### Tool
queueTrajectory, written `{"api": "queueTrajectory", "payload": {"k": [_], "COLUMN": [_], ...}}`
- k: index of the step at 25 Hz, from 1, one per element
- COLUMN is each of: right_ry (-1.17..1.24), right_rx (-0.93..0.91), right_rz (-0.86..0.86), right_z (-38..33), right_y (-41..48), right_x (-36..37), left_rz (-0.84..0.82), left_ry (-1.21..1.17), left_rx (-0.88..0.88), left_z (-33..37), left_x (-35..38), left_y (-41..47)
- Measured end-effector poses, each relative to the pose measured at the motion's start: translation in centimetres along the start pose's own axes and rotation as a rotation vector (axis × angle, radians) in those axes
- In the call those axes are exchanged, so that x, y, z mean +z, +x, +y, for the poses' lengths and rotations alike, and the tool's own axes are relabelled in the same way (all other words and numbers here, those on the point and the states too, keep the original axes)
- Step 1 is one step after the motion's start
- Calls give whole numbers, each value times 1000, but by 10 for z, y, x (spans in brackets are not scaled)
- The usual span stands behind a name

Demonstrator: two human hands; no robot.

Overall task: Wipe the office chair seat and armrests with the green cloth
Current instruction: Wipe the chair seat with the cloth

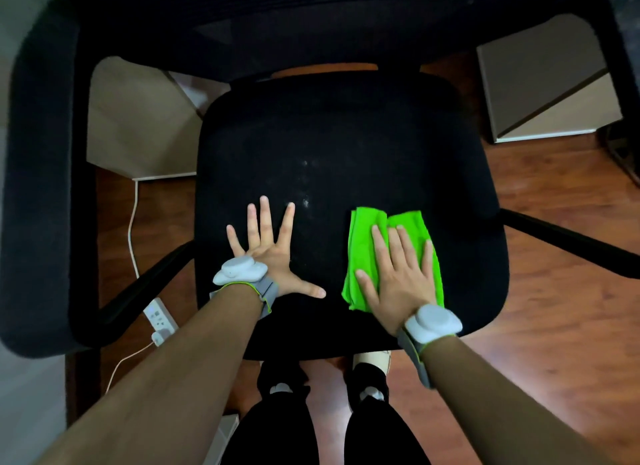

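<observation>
From the head view, the green cloth (391, 256) is lying folded on the front right part of the chair seat (346, 146), its long axis running front to back, slightly tilted, its far short edge pointing toward the backrest (329, 24). The right hand (398, 274) is pressing flat on top of it, fingers spread open, gripping nothing, only pinning it down. The left hand (273, 253) is resting splayed and empty on the bare seat just beside the cloth, apart from it. Pale specks (306, 187) are lying ahead and to the left of the cloth, between the hands, so the right hand is nearer and is probably needing to sweep forward-left. The left armrest (38, 173) is looking untouched, well apart.
</observation>
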State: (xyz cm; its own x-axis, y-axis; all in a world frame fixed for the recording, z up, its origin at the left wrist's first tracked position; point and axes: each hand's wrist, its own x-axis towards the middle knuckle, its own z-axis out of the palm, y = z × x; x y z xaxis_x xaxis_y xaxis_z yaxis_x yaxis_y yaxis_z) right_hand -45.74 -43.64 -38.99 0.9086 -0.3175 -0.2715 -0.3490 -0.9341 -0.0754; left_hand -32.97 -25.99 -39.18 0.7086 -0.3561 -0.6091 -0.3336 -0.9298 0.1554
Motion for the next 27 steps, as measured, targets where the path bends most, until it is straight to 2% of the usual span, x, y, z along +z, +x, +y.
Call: {"api": "queueTrajectory", "payload": {"k": [2, 5, 7, 18, 23, 27], "right_ry": [-23, 82, 98, 64, 76, 73], "right_rx": [1, 106, 139, 63, 59, 41], "right_rz": [-4, -3, 16, -2, 37, 72], "right_z": [5, 7, 8, 12, 13, 10], "right_y": [0, 51, 51, 43, 116, 116], "right_x": [1, -6, -5, -4, -11, -5], "left_rz": [-4, -12, -30, -30, 18, 29], "left_ry": [0, 8, 8, 5, 47, 47], "left_rx": [-1, -6, -1, 3, -8, -13], "left_z": [1, 0, 1, 0, 1, -1], "left_x": [0, 0, -1, 1, 7, 8], "left_y": [0, 1, 1, 2, 3, 3]}}
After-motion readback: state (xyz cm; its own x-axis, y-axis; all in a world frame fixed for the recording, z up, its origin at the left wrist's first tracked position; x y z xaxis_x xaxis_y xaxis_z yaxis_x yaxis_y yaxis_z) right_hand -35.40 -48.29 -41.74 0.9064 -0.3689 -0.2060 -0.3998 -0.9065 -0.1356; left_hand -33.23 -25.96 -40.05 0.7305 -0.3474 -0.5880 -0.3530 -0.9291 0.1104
